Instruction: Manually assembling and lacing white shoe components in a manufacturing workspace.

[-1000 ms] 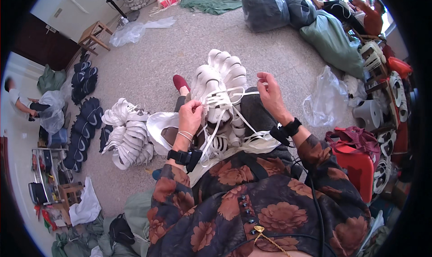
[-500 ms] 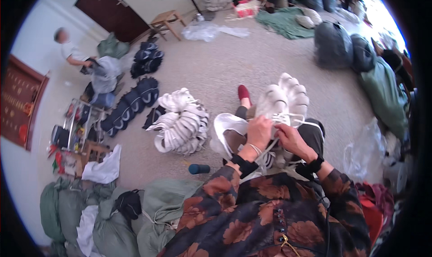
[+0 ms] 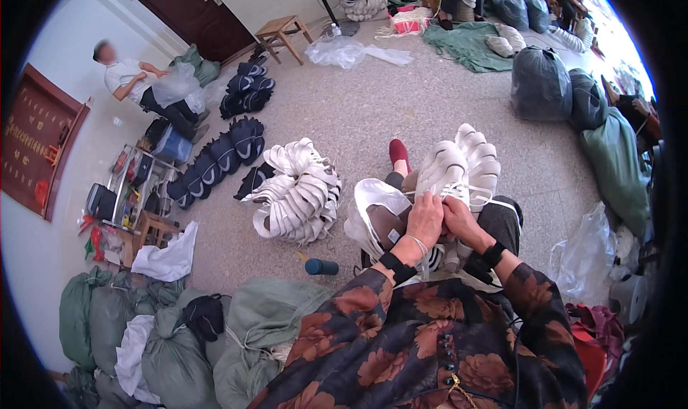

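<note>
Both hands work close together over the lap (image 3: 504, 224), on the near end of a white shoe upper (image 3: 441, 167) that tops a nested stack reaching out past the lap's far edge. The left hand (image 3: 426, 218) lies with its fingers bent down over the lacing, and the right hand (image 3: 462, 220) meets it from the other side, its fingers curled inward. Their fingertips are partly hidden, so I cannot tell whether either one pinches a lace. White laces (image 3: 454, 189) cross the upper just beyond the fingers, and a loop stands out to the right. A second white stack (image 3: 479, 150) lies alongside, just right of the first. At the lap's left edge, beside the left forearm, an open white upper (image 3: 360, 226) shows its brown lining. A red shoe (image 3: 399, 153) on the person's foot rests on the floor (image 3: 344, 115) beyond the lap. Left of the lap, a large bundle of white uppers (image 3: 297, 201) sits on the floor, with a blue bottle (image 3: 321, 266) lying nearer the person. Dark navy bundles (image 3: 218, 157) run along toward the floor's left edge, where a co-worker (image 3: 132, 79) in a white top handles clear plastic (image 3: 175, 85).
</note>
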The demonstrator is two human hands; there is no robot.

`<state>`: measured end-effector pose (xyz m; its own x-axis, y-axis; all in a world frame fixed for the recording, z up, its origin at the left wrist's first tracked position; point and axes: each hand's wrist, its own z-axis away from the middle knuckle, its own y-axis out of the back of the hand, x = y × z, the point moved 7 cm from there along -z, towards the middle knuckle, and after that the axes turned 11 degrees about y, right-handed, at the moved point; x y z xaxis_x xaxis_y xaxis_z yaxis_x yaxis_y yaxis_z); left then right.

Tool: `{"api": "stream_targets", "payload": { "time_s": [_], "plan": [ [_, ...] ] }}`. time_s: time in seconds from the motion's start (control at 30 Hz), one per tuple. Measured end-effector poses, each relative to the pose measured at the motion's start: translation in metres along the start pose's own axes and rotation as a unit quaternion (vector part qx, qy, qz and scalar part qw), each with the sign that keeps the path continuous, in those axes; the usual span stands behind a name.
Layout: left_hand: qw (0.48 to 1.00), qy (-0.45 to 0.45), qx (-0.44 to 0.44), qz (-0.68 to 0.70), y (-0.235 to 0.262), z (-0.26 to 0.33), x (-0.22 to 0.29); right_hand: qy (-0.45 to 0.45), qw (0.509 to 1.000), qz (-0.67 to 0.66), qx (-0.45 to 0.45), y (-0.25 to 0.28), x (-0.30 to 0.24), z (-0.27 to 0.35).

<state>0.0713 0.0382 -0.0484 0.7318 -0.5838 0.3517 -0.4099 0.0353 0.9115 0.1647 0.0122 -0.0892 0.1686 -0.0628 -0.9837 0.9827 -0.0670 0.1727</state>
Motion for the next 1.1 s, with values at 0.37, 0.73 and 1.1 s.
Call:
{"api": "stream_targets", "payload": {
  "time_s": [0.37, 0.73, 1.1],
  "plan": [
    [0.998, 0.004, -0.013, 0.054, -0.001, 0.001, -0.011, 0.058, 0.981, 0.185, -0.007, 0.046, -0.032, 0.046],
    [0.994, 0.026, -0.023, 0.106, 0.009, -0.002, -0.015, -0.157, 0.857, 0.481, 0.098, 0.221, 0.047, 0.202],
    [0.984, 0.023, -0.058, 0.164, 0.013, -0.023, -0.014, 0.216, 0.891, 0.394, 0.061, 0.079, -0.032, 0.087]
  ]
}}
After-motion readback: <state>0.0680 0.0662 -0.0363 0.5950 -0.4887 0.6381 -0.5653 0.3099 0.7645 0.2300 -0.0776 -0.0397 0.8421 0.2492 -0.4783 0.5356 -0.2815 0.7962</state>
